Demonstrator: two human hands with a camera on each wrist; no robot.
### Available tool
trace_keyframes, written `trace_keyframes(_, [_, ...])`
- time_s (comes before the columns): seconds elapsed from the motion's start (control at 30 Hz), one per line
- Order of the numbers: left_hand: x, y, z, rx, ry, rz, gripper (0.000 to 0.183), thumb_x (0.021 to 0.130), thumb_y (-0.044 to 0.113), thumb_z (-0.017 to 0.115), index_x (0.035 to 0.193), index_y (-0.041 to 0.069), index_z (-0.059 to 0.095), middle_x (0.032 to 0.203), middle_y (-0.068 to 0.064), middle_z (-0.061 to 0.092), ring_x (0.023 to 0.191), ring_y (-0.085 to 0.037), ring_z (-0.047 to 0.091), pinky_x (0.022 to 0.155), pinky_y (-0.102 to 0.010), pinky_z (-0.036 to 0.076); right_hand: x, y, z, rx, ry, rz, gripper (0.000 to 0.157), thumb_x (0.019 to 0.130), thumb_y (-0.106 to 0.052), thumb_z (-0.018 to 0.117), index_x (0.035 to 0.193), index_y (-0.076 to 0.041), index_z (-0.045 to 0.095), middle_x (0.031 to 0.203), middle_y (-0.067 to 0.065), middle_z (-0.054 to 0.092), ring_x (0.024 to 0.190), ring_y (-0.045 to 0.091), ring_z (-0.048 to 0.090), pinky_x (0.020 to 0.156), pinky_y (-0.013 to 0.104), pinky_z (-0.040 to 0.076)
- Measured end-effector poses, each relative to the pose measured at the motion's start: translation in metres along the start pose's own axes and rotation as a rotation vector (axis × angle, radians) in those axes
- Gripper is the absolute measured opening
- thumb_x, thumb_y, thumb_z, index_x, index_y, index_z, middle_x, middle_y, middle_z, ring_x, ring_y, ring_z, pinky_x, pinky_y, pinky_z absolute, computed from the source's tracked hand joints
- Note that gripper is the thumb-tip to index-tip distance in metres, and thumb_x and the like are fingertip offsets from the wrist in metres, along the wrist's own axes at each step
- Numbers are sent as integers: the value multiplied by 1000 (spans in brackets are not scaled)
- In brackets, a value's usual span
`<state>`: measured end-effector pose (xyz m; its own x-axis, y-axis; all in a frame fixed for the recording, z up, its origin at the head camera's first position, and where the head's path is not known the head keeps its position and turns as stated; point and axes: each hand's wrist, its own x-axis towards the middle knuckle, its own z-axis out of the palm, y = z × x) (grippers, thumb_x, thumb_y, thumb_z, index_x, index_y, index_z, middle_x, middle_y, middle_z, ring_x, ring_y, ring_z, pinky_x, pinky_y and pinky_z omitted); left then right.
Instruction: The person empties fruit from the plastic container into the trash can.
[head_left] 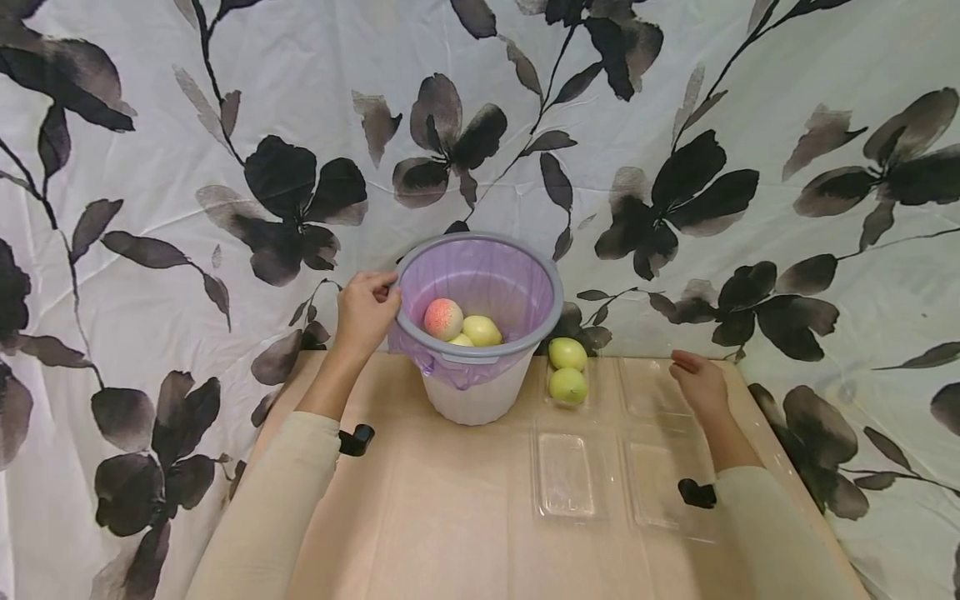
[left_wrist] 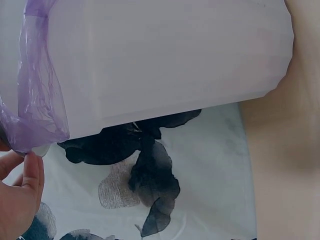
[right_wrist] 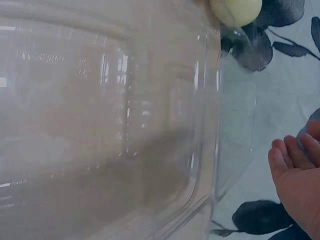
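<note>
A white bin (head_left: 480, 402) with a grey rim, lined with a purple plastic bag (head_left: 517, 283), stands toward the back of the table. Inside lie a peach (head_left: 443, 318), a lemon (head_left: 483, 331) and part of another yellow fruit. My left hand (head_left: 366, 312) grips the bin's rim at its left side, with thumb and fingers pinched at the bag's folded edge (left_wrist: 42, 125) in the left wrist view. At the right, my right hand (head_left: 701, 387) is raised near the back clear plastic container (head_left: 651, 385), its fingers loosely bent and holding nothing.
Two yellow-green lemons (head_left: 567, 371) sit one behind the other in a clear container right of the bin. More clear containers, one at front left (head_left: 566, 479) and one at front right (head_left: 663, 483), lie on the table (head_left: 435, 517). A floral cloth (head_left: 480, 83) hangs behind.
</note>
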<state>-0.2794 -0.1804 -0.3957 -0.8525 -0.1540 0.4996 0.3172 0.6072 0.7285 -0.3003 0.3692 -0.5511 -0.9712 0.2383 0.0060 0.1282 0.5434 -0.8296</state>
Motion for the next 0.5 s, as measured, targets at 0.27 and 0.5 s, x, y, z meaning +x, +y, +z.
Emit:
trace_keyframes(0.27, [-2, 0, 1, -7, 3, -8, 31, 92, 6, 68, 119, -6, 74, 116, -22, 69, 95, -34, 70, 86, -45, 59, 1, -20, 24, 139, -195, -80, 48, 106, -15, 57, 145, 12, 49, 141, 31, 59, 92, -17, 58, 82, 5, 50])
trace_keyframes(0.5, [-3, 0, 3, 7, 13, -11, 31, 91, 8, 68, 119, -5, 75, 116, -21, 70, 95, -33, 70, 86, -45, 59, 5, -31, 47, 114, -310, -7, 50, 106, -15, 55, 145, 16, 46, 140, 35, 57, 95, 3, 71, 90, 23, 59])
